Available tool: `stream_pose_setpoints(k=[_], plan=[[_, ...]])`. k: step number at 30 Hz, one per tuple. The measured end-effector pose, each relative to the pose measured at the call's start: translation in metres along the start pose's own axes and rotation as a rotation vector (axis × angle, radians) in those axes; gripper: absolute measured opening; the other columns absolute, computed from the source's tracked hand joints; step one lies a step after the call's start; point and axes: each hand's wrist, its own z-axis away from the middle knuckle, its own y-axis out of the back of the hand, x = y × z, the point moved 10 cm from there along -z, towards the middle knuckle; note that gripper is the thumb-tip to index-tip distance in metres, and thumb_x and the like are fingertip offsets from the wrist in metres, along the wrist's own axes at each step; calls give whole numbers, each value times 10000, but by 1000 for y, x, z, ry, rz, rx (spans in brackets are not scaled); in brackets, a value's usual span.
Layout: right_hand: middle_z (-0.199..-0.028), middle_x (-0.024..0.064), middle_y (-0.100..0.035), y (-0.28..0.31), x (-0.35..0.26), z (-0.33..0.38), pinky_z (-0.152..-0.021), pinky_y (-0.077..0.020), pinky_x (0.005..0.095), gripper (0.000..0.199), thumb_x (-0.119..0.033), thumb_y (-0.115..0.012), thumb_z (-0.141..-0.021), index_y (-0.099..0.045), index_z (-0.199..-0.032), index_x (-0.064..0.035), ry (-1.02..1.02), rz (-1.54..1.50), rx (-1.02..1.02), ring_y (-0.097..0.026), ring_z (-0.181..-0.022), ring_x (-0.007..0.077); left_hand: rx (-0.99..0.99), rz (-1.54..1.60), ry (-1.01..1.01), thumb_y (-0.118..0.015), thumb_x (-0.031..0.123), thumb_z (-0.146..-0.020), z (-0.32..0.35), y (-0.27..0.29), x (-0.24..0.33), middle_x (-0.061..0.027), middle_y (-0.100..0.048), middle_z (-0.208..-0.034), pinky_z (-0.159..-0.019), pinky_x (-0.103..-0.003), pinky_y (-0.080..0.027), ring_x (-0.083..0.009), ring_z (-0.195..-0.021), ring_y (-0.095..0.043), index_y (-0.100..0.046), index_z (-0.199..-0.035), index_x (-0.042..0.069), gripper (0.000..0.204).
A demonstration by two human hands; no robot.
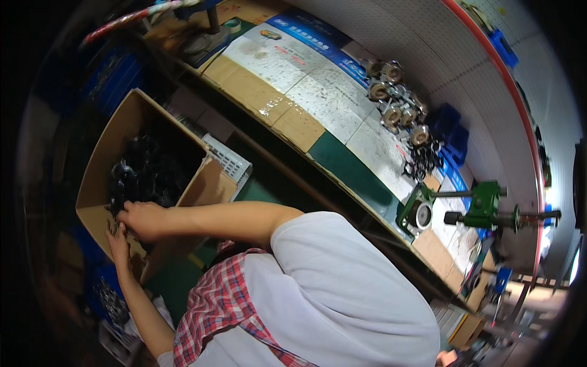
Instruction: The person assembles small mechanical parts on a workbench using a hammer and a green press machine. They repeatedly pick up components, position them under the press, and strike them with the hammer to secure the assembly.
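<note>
An open cardboard box (101, 153) stands low at the left and holds several black metal parts (150, 171). My right hand (143, 220) reaches across my body to the box's near rim and closes on a black part (122, 183) there. My left hand (118, 241) comes up from below, just under the right hand. Its fingers touch the box's near wall and the same cluster of parts. The right hand hides its grip.
A long workbench (306, 131) covered with cardboard and printed sheets runs diagonally. On it lie metal roller assemblies (391, 104), black rings (422, 159) and a green press tool (477, 208). A white plastic basket (229, 159) sits beside the box. Blue bins (452, 131) stand at the wall.
</note>
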Motion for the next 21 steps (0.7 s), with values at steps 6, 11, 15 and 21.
stream_pose_setpoints(k=[6, 11, 15, 21], plan=[[-1094, 161, -578, 94, -14, 77, -831, -516, 437, 383, -163, -682, -863, -575, -1215, -60, -98, 83, 176, -618, -1000, 362, 43, -416, -672, -732, 358, -863, -66, -55, 81, -274, -356, -1490, -1127, -454, -312, -420, -1363, -366, -268, -1519, 45, 862], [-1113, 170, -636, 190, 0, 192, -889, -509, 414, 307, -161, -613, -901, -621, -1188, -52, -468, 125, 694, -621, -1032, 354, -1, -713, -653, -716, 349, -880, -74, -107, 96, -235, -332, -1508, -1184, -529, -199, -384, -1416, -292, -272, -1528, 96, 824], [-1154, 183, -655, 181, 61, 341, -904, -509, 391, 352, -174, -603, -909, -610, -1237, -46, -817, 75, 905, -645, -1041, 318, 74, -485, -600, -674, 421, -907, -60, -92, 104, -240, -315, -1518, -1131, -531, -292, -422, -1393, -315, -255, -1531, 65, 832], [-951, 133, -699, 258, 145, 499, -747, -537, 327, 367, -191, -603, -922, -597, -1253, -34, -1126, -114, 1068, -685, -791, 191, 416, -225, -761, -578, 328, -993, -42, -30, 187, -253, -393, -1466, -1071, -472, -384, -404, -1270, -466, -379, -1472, 41, 593]])
